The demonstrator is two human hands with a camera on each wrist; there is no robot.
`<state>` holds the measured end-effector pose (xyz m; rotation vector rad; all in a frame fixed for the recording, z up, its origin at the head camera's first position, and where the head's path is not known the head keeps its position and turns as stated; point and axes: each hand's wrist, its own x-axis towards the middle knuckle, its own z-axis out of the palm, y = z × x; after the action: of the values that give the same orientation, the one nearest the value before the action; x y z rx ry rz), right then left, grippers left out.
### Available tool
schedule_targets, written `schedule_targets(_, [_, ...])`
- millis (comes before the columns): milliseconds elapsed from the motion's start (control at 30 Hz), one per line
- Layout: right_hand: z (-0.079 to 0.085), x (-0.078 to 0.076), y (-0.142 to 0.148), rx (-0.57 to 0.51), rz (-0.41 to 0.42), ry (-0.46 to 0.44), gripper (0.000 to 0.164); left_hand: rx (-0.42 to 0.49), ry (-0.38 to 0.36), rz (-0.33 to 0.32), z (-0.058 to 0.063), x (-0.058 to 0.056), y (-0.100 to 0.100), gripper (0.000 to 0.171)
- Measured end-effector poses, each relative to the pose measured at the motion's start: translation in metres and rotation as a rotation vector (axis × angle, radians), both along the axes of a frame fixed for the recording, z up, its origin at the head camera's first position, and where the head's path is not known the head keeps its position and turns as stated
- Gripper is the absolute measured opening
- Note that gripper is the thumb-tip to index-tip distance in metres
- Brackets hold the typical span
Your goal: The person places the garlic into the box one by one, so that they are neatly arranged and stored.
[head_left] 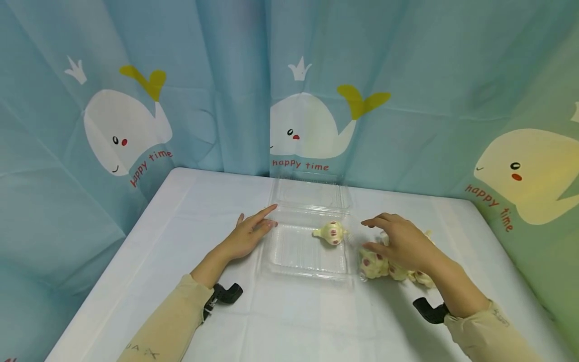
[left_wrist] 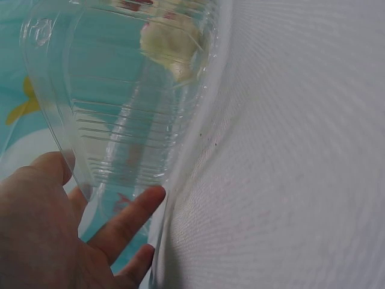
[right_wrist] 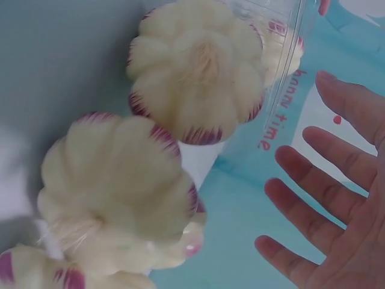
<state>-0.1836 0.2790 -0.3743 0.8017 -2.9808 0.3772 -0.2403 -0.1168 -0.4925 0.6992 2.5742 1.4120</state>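
A clear plastic clamshell box (head_left: 307,274) lies opened on the table, its lid (head_left: 312,196) folded back toward the curtain. Inside its base is one garlic bulb (head_left: 332,233), on the right side. My left hand (head_left: 246,236) rests at the box's left edge, fingers fairly straight, thumb at the rim in the left wrist view. To the right of the box sits a pile of garlic bulbs (head_left: 374,265), cream with purple marks. Over that pile hovers my right hand (head_left: 404,244), its fingers spread and holding nothing; the right wrist view shows bulbs (right_wrist: 117,186) beside the fingers.
A white cloth covers the table (head_left: 289,322). Blue and green curtains (head_left: 235,100) with whale prints hang close behind it and at both sides. Each wrist carries a black camera mount (head_left: 431,310).
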Motion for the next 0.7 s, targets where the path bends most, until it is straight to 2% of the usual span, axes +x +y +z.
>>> schedule_targets(433, [-0.005,0.018,0.015,-0.009,-0.033,-0.048,0.046,0.006,0.003,-0.009,0.002,0.001,0.0,0.054])
schedule_targets(700, [-0.014,0.024,0.019,-0.021,-0.014,-0.035,0.042,0.012,0.007,-0.011,0.002,0.001,0.0,0.054])
